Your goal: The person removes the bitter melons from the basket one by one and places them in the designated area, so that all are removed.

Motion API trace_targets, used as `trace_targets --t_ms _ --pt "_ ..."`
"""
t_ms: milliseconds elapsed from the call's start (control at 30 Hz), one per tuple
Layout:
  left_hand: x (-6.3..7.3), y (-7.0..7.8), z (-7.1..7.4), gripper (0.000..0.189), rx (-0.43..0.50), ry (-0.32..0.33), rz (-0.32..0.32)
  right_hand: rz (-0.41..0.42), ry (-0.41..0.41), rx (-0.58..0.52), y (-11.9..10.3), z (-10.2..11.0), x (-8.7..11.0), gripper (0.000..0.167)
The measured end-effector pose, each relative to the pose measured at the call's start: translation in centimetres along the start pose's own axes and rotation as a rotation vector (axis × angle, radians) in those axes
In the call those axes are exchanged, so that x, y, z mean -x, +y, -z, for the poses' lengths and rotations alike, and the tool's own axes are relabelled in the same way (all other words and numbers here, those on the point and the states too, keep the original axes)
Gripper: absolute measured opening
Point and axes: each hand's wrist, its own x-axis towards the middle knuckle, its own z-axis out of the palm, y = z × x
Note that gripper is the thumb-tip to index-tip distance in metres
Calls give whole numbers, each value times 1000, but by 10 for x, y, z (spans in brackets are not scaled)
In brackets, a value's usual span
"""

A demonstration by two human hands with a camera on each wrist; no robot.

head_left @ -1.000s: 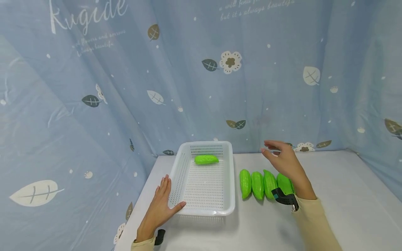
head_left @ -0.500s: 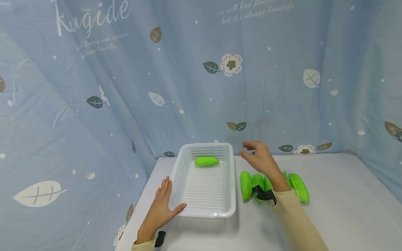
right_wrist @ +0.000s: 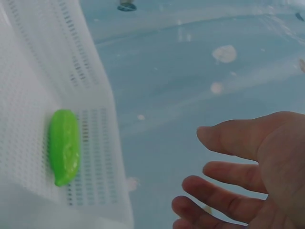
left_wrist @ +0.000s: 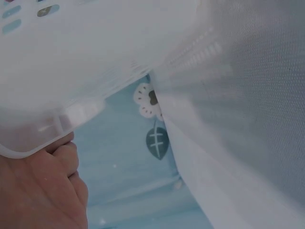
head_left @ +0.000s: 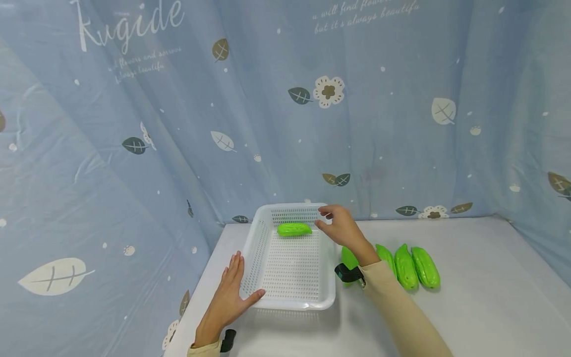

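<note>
A white perforated plastic basket point(head_left: 290, 267) stands on the table. Inside it, against the far end, a bright green bitter melon point(head_left: 294, 229) lies crosswise; the right wrist view shows this bitter melon point(right_wrist: 64, 147) too. My left hand point(head_left: 226, 297) rests at the basket's near left side with fingers straight and the thumb along the rim. My right hand point(head_left: 342, 228) hovers by the far right rim, fingers loosely bent and holding nothing. Under and beyond the right forearm, several more bitter melons point(head_left: 426, 267) lie in a row, partly hidden by the sleeve.
The white-covered table point(head_left: 482, 277) extends to the right of the row. A blue patterned curtain point(head_left: 379, 124) hangs behind the table and along its left side. Each wrist wears a black camera mount point(head_left: 348, 273).
My right hand has moved left, from above the row of bitter melons to the basket's far right rim. The left hand stays in place on the basket.
</note>
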Motion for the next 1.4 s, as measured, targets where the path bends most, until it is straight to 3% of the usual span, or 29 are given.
trace_targets --t_ms 133,367,800,1400 --pt "0 0 0 115 16 -7 9 18 -12 4 -3 -13 -5 43" --pt "1 0 1 116 23 -20 17 -23 -26 -11 -4 -33 -11 44" --pt "2 -1 1 114 24 15 -26 -46 -42 -23 4 -67 -32 41" --pt "3 -2 0 114 45 -5 -8 -138 -108 64 24 -90 -54 46"
